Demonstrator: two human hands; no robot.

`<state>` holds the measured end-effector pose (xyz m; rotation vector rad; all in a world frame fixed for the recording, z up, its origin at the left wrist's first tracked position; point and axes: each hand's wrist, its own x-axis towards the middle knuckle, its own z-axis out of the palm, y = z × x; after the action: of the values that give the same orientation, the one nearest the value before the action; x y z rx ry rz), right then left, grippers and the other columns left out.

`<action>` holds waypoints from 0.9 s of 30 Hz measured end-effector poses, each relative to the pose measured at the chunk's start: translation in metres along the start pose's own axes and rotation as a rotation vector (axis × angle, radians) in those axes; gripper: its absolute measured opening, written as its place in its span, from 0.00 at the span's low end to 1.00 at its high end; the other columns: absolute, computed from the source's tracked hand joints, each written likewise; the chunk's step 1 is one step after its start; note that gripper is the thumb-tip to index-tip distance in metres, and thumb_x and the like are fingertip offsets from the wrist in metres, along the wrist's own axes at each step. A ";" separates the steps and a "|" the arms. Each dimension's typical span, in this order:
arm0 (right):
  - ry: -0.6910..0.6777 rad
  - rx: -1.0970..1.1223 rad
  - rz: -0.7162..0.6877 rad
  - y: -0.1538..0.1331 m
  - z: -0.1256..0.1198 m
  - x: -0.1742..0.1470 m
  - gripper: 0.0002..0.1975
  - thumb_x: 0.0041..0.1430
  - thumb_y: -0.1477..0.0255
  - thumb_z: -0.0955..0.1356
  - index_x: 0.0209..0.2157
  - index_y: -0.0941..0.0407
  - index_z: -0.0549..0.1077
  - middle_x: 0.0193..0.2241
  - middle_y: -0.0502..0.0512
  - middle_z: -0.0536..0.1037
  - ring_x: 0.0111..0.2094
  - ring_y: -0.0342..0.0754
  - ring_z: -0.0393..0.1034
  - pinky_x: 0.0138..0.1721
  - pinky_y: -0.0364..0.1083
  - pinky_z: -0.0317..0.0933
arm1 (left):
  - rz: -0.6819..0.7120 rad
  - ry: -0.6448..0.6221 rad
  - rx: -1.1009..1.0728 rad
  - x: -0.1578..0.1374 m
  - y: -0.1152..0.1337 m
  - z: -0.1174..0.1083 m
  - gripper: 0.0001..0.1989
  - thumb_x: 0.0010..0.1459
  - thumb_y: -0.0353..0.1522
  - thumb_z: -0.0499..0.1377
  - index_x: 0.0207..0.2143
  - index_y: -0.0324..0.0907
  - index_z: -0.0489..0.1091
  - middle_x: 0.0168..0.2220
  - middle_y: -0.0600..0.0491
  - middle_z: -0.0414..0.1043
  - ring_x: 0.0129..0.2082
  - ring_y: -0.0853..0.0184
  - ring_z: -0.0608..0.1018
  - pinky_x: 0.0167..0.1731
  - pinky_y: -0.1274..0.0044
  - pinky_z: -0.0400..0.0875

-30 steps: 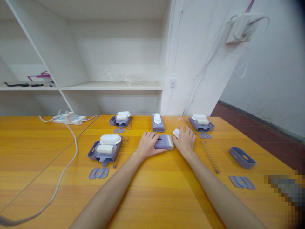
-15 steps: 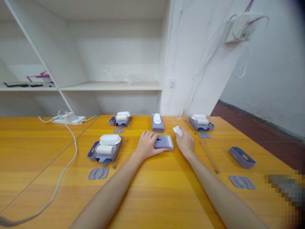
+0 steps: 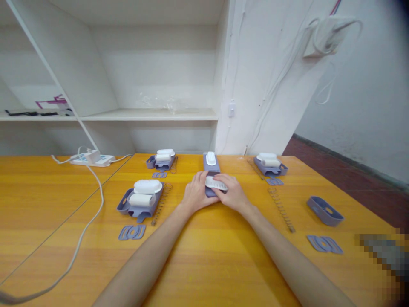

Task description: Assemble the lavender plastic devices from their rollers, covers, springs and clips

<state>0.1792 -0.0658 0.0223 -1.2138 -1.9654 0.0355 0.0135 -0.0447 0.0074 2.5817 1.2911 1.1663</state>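
Purple housing (image 3: 210,193) is sitting on the orange wooden table (image 3: 204,264), pretty much mid-frame, a bit below center and mostly covered up by fingers. Left hand (image 3: 195,192) has it gripped from the left side, fingers wrapped over the far part and thumb running along the near edge. Right hand (image 3: 235,194) is pinching a white ribbed piece (image 3: 216,183) between thumb and fingers, holding it right over the housing. Can't tell if those two are actually touching, the fingers hide the contact.

Just behind the hands there's another purple unit (image 3: 211,161) with a white oval part lying on top. Left of center you've got a parts set (image 3: 140,212) with a white cap (image 3: 148,186) and a white roller (image 3: 142,200), plus a spring (image 3: 162,204) right next to it and flat purple plates (image 3: 132,232) in front. Over at the right of the frame: a second spring (image 3: 281,209) lying lengthwise, a purple oval shell (image 3: 325,211), and more flat plates nearer the camera. Power strip (image 3: 102,160) is at middle left, white shelving (image 3: 150,114) fills the upper left.
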 end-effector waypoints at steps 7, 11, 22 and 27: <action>-0.081 0.056 0.044 0.006 -0.008 0.004 0.16 0.53 0.74 0.65 0.44 0.52 0.75 0.43 0.54 0.73 0.45 0.48 0.67 0.50 0.50 0.59 | 0.041 -0.014 -0.085 0.000 0.000 0.000 0.45 0.42 0.53 0.61 0.57 0.45 0.47 0.53 0.44 0.58 0.53 0.54 0.66 0.44 0.63 0.69; -0.096 0.135 0.056 0.003 -0.010 0.006 0.16 0.51 0.74 0.66 0.44 0.54 0.73 0.42 0.54 0.74 0.44 0.48 0.68 0.49 0.49 0.60 | 0.052 -0.039 -0.124 0.000 -0.001 0.001 0.44 0.43 0.52 0.61 0.57 0.45 0.48 0.51 0.44 0.60 0.51 0.55 0.68 0.46 0.63 0.69; -0.084 0.163 0.043 0.007 -0.005 0.005 0.16 0.52 0.73 0.68 0.44 0.54 0.73 0.43 0.54 0.76 0.44 0.48 0.69 0.50 0.49 0.59 | 0.076 -0.023 -0.237 0.001 -0.003 0.003 0.41 0.44 0.44 0.64 0.56 0.42 0.49 0.52 0.43 0.60 0.52 0.56 0.67 0.51 0.64 0.65; -0.103 0.199 0.042 0.009 -0.003 0.005 0.16 0.52 0.73 0.68 0.45 0.54 0.73 0.43 0.55 0.76 0.44 0.49 0.69 0.50 0.50 0.61 | 0.012 -0.027 -0.293 0.002 -0.006 0.005 0.44 0.41 0.45 0.66 0.57 0.43 0.48 0.53 0.44 0.59 0.52 0.56 0.67 0.50 0.63 0.65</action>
<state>0.1866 -0.0585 0.0231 -1.1416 -1.9720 0.3140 0.0127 -0.0381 0.0028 2.3882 1.0130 1.2139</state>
